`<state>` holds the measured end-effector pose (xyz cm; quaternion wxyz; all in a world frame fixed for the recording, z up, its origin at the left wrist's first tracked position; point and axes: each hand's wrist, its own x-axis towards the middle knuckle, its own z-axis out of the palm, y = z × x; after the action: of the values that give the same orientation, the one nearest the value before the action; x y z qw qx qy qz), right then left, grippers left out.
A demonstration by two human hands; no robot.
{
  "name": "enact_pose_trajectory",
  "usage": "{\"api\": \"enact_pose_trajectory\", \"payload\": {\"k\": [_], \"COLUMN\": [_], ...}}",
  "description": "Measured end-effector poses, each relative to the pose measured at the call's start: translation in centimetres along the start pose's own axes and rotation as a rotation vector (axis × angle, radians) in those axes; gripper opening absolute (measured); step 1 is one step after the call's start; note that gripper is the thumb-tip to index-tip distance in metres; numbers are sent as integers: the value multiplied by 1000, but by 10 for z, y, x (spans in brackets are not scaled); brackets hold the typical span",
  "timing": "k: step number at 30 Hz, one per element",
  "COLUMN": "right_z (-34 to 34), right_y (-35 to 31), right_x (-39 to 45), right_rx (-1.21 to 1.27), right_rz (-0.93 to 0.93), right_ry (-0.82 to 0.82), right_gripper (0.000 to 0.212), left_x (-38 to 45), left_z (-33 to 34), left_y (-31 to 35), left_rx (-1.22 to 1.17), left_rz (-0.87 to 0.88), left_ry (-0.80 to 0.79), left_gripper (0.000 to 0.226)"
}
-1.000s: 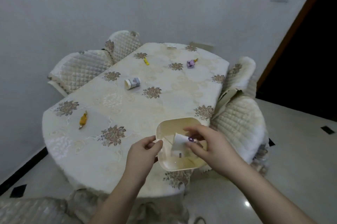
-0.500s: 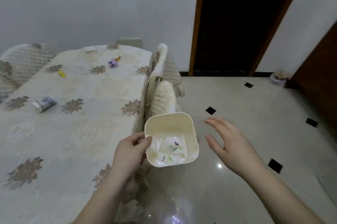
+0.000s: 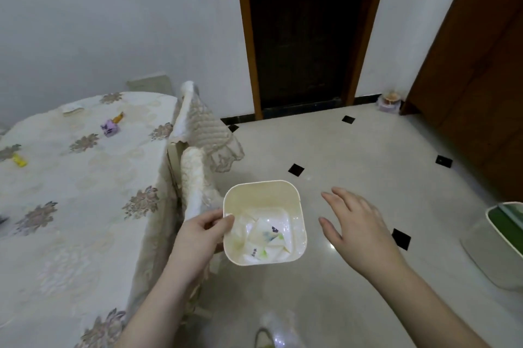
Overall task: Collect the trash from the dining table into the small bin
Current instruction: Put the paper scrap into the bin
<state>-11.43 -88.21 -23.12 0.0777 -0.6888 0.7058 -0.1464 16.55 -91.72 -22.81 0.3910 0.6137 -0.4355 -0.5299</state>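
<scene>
Left hand (image 3: pixel 202 230) grips bin (image 3: pixel 294 200) over tiled floor (image 3: pixel 368 155); right hand (image 3: pixel 358 227) spread.

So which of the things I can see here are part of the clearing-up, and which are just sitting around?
Part of the job:
small bin, held at its rim by the left hand
crumpled wrappers already inside it
purple wrapper, orange wrapper and yellow wrapper on the dining table
right hand, open, holding nothing

Just lying about:
quilted chairs
larger bin on the floor
dark doorway

Dining table (image 3: pixel 85 206) — on cloth: purple wrapper (image 3: pixel 109 128), yellow wrapper (image 3: pixel 19 161), white scrap (image 3: pixel 72 108).
</scene>
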Motion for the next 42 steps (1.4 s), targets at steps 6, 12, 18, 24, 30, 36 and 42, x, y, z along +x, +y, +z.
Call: {"api": "enact_pose_trajectory", "payload": {"k": [6, 12, 18, 24, 30, 36, 42], "right_z": [9, 12, 17, 25, 33, 22, 24], "right_y": [8, 3, 3, 19, 60, 120, 153], "right_x": [66, 146, 214, 273, 350, 430, 503], "right_rx": [-47, -131, -166, -147, -171, -196, -178], "right_rz": [-4, -21, -32, -60, -35, -87, -174], "right_ry": [-11, -12, -37, 65, 22, -1, -61], "right_gripper": [50, 52, 54, 46, 60, 63, 63], "left_x": [62, 135, 200, 260, 331, 394, 438], "left_z": [11, 9, 24, 37, 84, 136, 160], "left_y": [17, 39, 71, 93, 119, 148, 160], "left_rx": [19, 45, 4, 19, 36, 40, -3], "left_rz": [-7, -35, -49, -49, -52, -62, -104], "left_ry": [-6, -33, -56, -55, -49, 22, 78], "left_gripper": [15, 13, 14, 12, 13, 13, 16]}}
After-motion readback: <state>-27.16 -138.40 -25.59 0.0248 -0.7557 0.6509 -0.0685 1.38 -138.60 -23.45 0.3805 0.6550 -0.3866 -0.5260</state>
